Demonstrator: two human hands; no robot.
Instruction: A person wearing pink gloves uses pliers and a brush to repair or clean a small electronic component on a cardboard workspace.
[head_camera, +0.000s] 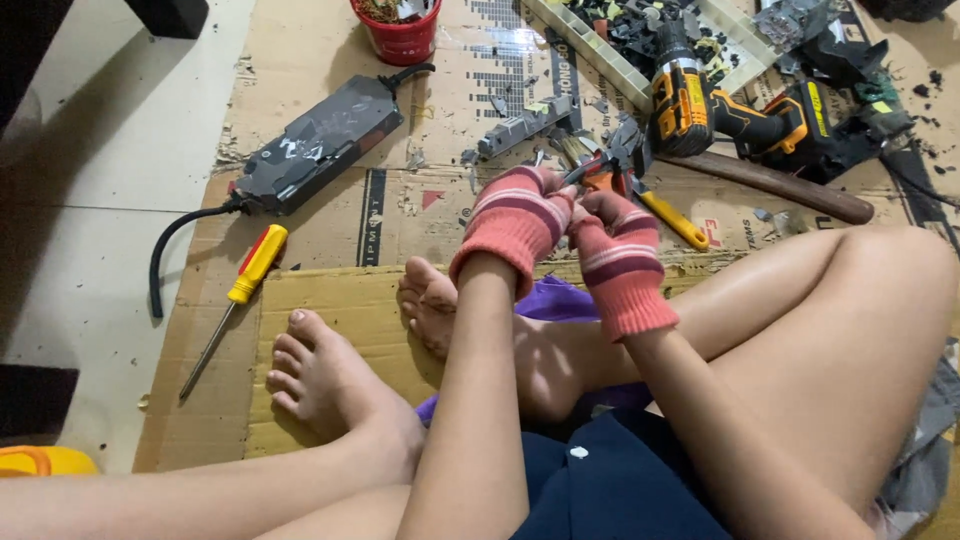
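Note:
Both my hands wear pink striped fingerless gloves and meet above my crossed bare feet. My left hand (515, 222) pinches a small metal part (578, 170) at its fingertips. My right hand (618, 250) is closed around pliers with orange handles (612, 180), whose jaws reach toward that small part. What exactly the part is stays too small to tell.
I sit on flattened cardboard (330, 300). A black power adapter with cable (318, 143) and a red-and-yellow screwdriver (238, 295) lie at left. A red bucket (400, 35), a grey connector strip (525, 125), a yellow cordless drill (700, 105), a wooden handle (770, 180) and scrap parts lie beyond.

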